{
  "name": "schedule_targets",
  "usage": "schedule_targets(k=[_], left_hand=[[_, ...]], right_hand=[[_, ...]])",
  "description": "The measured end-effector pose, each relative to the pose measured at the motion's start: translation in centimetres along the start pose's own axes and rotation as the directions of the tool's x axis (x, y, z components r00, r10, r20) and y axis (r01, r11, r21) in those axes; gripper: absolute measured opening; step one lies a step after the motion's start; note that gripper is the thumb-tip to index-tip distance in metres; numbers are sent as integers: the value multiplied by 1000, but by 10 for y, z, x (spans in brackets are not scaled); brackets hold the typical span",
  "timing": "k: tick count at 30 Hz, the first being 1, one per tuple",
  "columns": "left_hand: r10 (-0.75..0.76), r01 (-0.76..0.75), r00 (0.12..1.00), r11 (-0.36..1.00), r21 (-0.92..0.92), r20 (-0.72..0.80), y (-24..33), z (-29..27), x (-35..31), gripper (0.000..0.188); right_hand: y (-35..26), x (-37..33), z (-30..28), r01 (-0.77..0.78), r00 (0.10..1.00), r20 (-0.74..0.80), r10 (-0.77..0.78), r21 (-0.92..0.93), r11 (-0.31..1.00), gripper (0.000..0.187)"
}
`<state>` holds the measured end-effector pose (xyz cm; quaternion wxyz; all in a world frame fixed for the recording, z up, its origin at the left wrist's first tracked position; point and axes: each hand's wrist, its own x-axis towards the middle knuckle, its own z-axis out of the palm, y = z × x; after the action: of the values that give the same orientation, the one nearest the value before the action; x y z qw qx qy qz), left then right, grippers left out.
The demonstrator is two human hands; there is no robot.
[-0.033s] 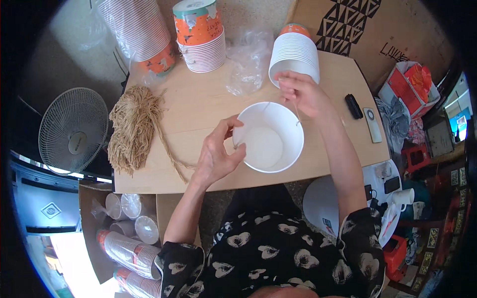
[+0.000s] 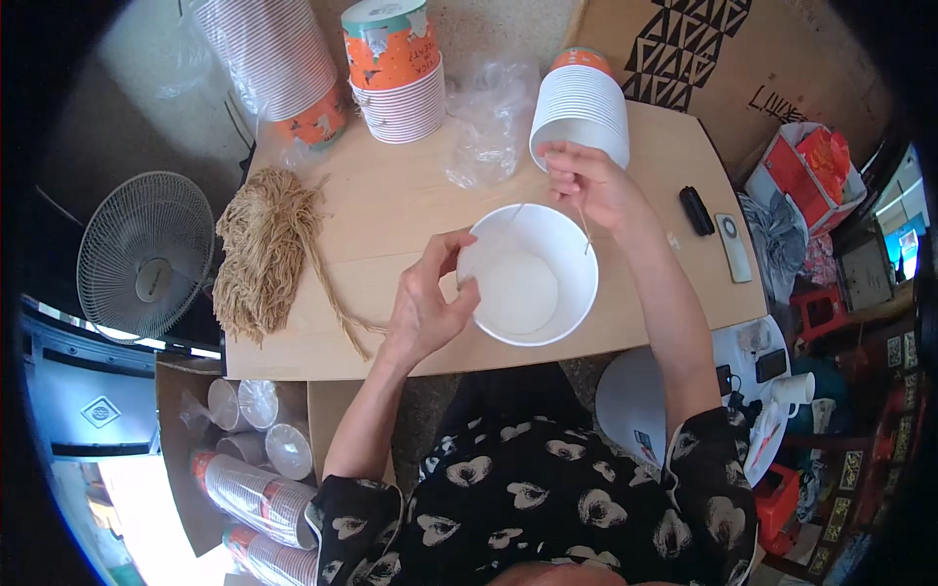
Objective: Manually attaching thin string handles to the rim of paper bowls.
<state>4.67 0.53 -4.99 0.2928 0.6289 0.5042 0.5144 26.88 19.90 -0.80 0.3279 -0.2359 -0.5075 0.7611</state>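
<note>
A white paper bucket point(image 2: 570, 305) is tilted with its open mouth towards me, above the table's near edge. Its left rim is gripped by my left hand point(image 2: 418, 305), thumb and fingers on either side of the wall. A thin beige cord point(image 2: 587, 232) runs along the bucket's right wall near the rim and up to my right hand point(image 2: 592, 188). The thumb and fingertips of that hand pinch the cord just beyond the far rim. Left of the bucket lies a bundle of beige cords point(image 2: 262, 256), a few strands trailing towards my left wrist.
Behind stand nested buckets: a stack point(image 2: 583, 109) on its side, an upright stack point(image 2: 399, 105) and a bagged stack point(image 2: 274, 63). Crumpled clear plastic point(image 2: 489, 122) lies between. Right are a black object point(image 2: 696, 211) and a pale remote point(image 2: 732, 248). A fan point(image 2: 145, 259) and a carton point(image 2: 186, 508) flank the left.
The bucket has tipped very slightly, its near rim sitting a little lower. Both hands keep nearly the same place and grip.
</note>
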Motion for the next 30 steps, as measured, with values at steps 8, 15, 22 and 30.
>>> schedule_targets(k=[8,15,22,30], left_hand=[[5,0,996,999,50,-88,-6,10,3,40],[102,-103,988,995,-2,-112,6,20,9,36],[153,-159,960,987,-7,-235,34,16,-3,34],[195,-195,972,981,13,-134,75,0,-17,39]], right_hand=[[45,10,-6,-210,978,-9,210,18,978,23],[33,-2,-30,-223,965,149,216,37,974,25],[3,-80,7,-74,976,182,120,-241,968,26],[-18,-132,68,128,983,9,-181,-741,659,18]])
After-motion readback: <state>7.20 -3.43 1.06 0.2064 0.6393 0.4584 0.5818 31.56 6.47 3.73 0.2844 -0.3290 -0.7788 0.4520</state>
